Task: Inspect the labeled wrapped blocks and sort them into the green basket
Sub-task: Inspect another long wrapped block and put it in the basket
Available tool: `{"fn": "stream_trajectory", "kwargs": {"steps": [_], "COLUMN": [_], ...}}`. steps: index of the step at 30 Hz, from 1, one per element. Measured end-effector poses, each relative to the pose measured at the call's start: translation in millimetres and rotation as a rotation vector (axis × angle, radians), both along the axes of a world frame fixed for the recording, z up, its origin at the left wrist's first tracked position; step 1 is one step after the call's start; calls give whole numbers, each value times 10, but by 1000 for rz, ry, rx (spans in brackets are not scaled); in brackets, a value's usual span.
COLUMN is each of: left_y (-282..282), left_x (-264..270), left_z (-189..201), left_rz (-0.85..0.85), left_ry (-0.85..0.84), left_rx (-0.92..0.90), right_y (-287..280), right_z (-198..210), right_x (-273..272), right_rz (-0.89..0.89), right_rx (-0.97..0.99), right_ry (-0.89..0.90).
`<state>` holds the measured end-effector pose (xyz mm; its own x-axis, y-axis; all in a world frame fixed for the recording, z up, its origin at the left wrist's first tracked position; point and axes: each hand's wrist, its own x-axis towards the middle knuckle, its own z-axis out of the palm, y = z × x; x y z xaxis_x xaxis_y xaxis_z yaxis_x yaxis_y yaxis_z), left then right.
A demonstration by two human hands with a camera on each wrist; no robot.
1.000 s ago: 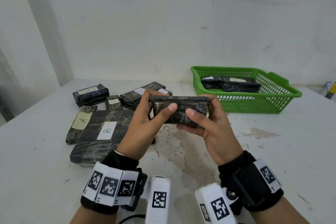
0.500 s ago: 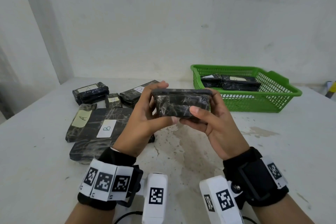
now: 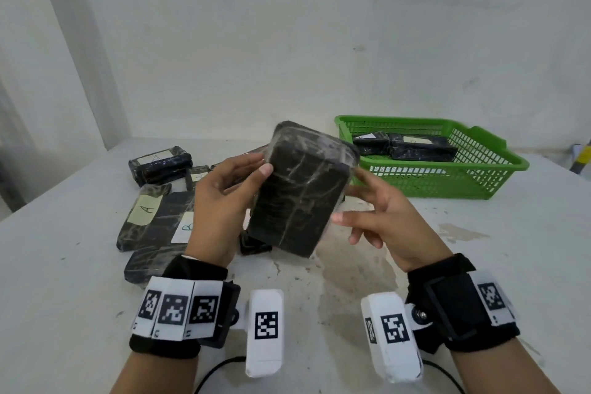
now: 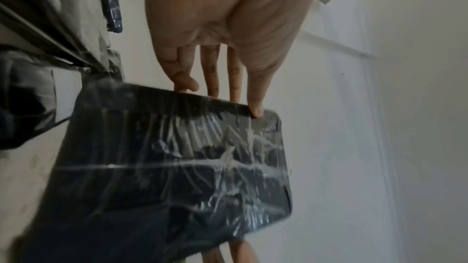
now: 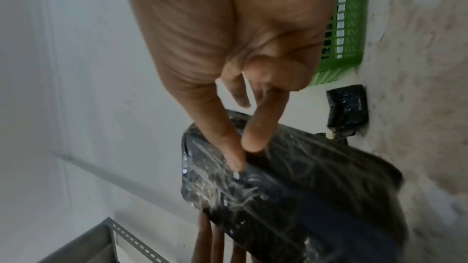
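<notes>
1. Head view shows a wrapped block (image 3: pixel 299 198) held up on end above the desk (image 3: pixel 479 265), tilted, with a dark unlabeled face toward the camera.
2. Left grip: the left hand (image 3: pixel 224 201) is clamped on the block's left edge, thumb on the near face and fingers behind.
3. Right grip: the right hand (image 3: pixel 387 217) has its fingers spread apart; only fingertips touch the right edge and far side.
4. Risk: the plastic wrap looks slick, and with one hand bearing the weight the block could slip down onto the desk.
5. Risk: no label shows on this face, so sorting now could be a mistake.
6. Target: the green basket (image 3: pixel 479 182) sits far right with blocks inside; other labeled blocks (image 3: pixel 150 211) lie far left.
</notes>
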<state>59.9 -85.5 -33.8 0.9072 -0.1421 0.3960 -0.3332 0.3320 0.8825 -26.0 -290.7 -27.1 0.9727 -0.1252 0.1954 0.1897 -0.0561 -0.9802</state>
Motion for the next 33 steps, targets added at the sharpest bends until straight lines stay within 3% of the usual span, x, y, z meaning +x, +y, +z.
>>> {"fn": "stream_trajectory", "kwargs": {"steps": [5,11,16,20,23,25,29,33], "left_y": [-46,-54,-51,-73,-83,-89,-123,-116], "left_x": [-59,-122,-116,-117,-96,-100,-153,-179], "left_z": [32,41,18,17,-6,-4,13,44], "left_rz": [-48,-329,-517,-434,-337,-296,-310,-335], "left_ry": [-7,-14,1,-5,12,18,16,9], "left_rx": [8,83,106,88,79,60,28,40], "right_y": [37,-82,-88,-11,76,103,130,126], "right_z": [-2,-65,-101,-84,-87,-89,-96,-101], "right_x": [13,88,114,92,94,83,56,71], "right_rz": [-74,-265,-321,-285,-152,-78,-56,-46], "right_rx": [51,200,207,119,157,161,-11,110], "right_ry": [-54,-116,-45,-4,-10,-67,-204,-236]}}
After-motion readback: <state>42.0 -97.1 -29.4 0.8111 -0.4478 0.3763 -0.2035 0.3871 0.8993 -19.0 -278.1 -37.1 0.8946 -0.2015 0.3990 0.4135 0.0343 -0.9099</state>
